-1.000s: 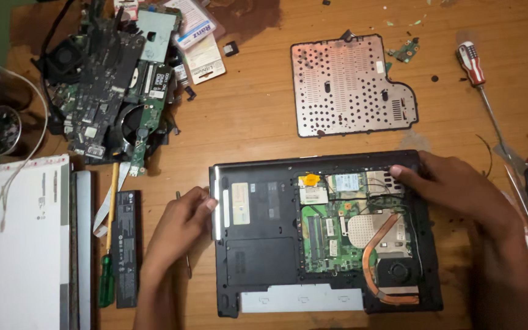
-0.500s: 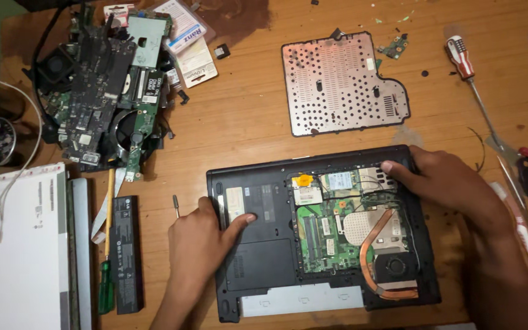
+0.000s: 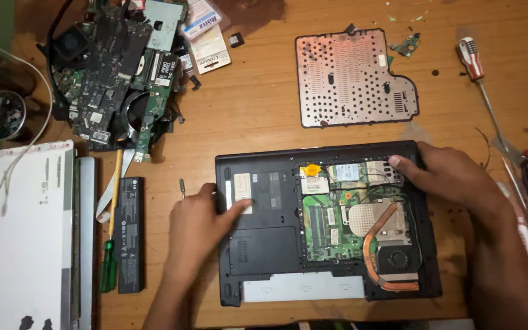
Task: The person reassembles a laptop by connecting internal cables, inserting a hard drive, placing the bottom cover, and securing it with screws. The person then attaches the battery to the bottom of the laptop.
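With the bottom cover off, the laptop (image 3: 328, 223) lies underside up at centre of the wooden table (image 3: 264, 116), long edge toward the camera. Exposed bay on its right half: green board, RAM slots, copper heat pipe (image 3: 379, 247) curving down to the fan (image 3: 398, 260), yellow coin-cell tab (image 3: 310, 168) near the top edge.

Left hand (image 3: 200, 229): palm flat on the chassis left edge, fingers loosely spread, fingertips on the pale sticker; holds nothing. Right hand (image 3: 453, 177): draped over the top right corner, thumb toward the open bay, gripping only the case edge, no tool.

Judgement: this is a brace-and-position hold. To do it well, keep pressure on plastic shell only, thumb clear of the thin antenna wires and small card by that corner. Slide or turn the body flat, don't lever one corner; heat pipe bends easily.

Around it: perforated metal cover plate (image 3: 355, 79) well apart above; red-handled screwdriver (image 3: 481, 79) to the right; black battery pack (image 3: 130, 232) and green-handled screwdriver (image 3: 110, 256) to the left, then an LCD panel (image 3: 19, 238); pile of stripped boards (image 3: 114, 73) top left. A loose screw (image 3: 183, 186) sits just beside the left hand; mind it.
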